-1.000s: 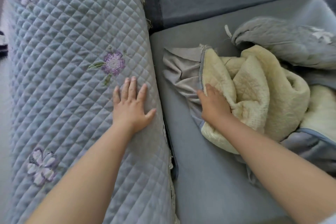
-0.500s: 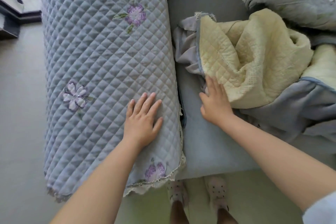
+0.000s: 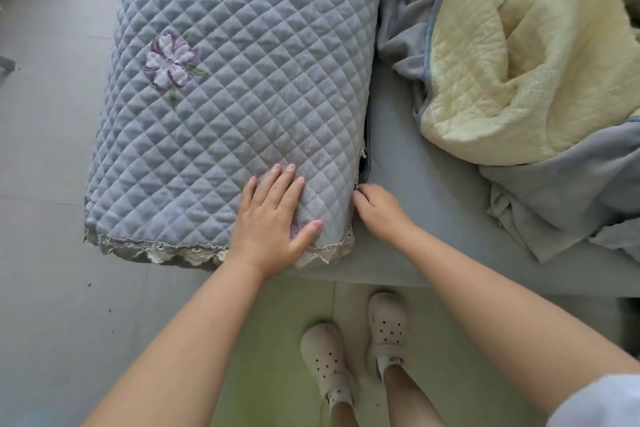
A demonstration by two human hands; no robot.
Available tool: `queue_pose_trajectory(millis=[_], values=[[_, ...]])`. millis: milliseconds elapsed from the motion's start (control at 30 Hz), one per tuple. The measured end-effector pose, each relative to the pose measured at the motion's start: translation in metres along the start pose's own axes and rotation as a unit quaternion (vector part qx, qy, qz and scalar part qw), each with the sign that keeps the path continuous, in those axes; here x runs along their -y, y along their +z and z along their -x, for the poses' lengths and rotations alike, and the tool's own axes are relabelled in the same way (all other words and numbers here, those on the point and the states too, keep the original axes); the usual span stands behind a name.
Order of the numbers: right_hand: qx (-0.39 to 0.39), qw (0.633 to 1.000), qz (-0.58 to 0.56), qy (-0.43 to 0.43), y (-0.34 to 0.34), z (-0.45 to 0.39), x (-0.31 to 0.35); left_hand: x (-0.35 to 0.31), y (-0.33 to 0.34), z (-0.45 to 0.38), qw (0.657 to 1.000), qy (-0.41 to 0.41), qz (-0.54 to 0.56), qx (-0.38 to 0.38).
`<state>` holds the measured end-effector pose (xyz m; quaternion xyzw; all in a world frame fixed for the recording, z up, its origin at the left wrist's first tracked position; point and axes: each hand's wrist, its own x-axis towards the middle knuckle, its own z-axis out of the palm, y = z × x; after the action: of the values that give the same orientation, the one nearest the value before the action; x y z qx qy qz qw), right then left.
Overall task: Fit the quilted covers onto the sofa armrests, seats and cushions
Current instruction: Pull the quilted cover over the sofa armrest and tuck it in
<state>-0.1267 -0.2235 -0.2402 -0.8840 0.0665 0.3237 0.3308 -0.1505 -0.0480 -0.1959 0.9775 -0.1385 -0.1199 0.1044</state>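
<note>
So the blue-grey diamond-quilted armrest cover with purple embroidered flowers (image 3: 235, 80) is basically on: it wraps the whole armrest, running from 12 o'clock down to about 8 o'clock in the head view, with its cream lace trim (image 3: 180, 251) hanging over the front end. Looks pretty smooth to me.

The left hand (image 3: 272, 224) lies flat on the cover near the front corner, fingers straight and spread, thumb out toward 3 o'clock, just pressing the fabric down. The right hand (image 3: 379, 210) sits right at the crack between armrest and seat, fingers curled in at the cover's inner edge. My guess is it's tucking or pinching that edge into the gap, but the fingertips are hidden, so I can't tell if they actually hold fabric.

What's left looks like a lot. The plain blue-grey sofa seat (image 3: 433, 218) is bare, and at 2 o'clock there's a crumpled heap of quilted cover with a cream-yellow underside (image 3: 519, 80) sitting on it, not spread out at all. No cushions visible here, so I can't say anything about those.

The pale clog shoes (image 3: 356, 347) stand on the floor at 6 o'clock.
</note>
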Motion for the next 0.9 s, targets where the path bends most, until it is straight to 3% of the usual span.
queue_pose_trajectory(millis=[67, 167, 333, 400, 500, 633, 767, 867, 900], values=[[0.019, 0.996, -0.084, 0.036, 0.005, 0.002, 0.007, 0.004, 0.008, 0.011, 0.999, 0.011, -0.024, -0.020], [-0.010, 0.976, -0.196, 0.097, 0.020, 0.011, 0.013, 0.006, 0.015, 0.034, 0.999, 0.007, -0.042, -0.027], [-0.074, 0.935, -0.260, 0.230, 0.059, 0.035, 0.019, 0.016, 0.029, 0.050, 0.991, 0.030, -0.108, -0.072], [-0.122, 0.924, -0.274, 0.239, 0.074, 0.040, 0.018, 0.021, 0.036, 0.049, 0.984, 0.052, -0.126, -0.116], [-0.182, 0.940, -0.209, 0.199, 0.085, 0.039, 0.011, 0.024, 0.051, 0.049, 0.968, 0.070, -0.135, -0.201], [-0.175, 0.962, -0.104, 0.179, 0.090, 0.033, 0.002, 0.025, 0.071, 0.051, 0.944, 0.080, -0.160, -0.278], [-0.144, 0.972, -0.029, 0.184, 0.081, 0.037, 0.006, 0.025, 0.066, 0.052, 0.946, 0.093, -0.157, -0.269], [-0.175, 0.980, 0.077, 0.063, 0.069, 0.039, -0.002, 0.021, 0.055, 0.053, 0.959, 0.083, -0.131, -0.235], [-0.154, 0.984, 0.083, 0.036, 0.065, 0.039, -0.003, 0.022, 0.051, 0.053, 0.963, 0.081, -0.114, -0.231]])
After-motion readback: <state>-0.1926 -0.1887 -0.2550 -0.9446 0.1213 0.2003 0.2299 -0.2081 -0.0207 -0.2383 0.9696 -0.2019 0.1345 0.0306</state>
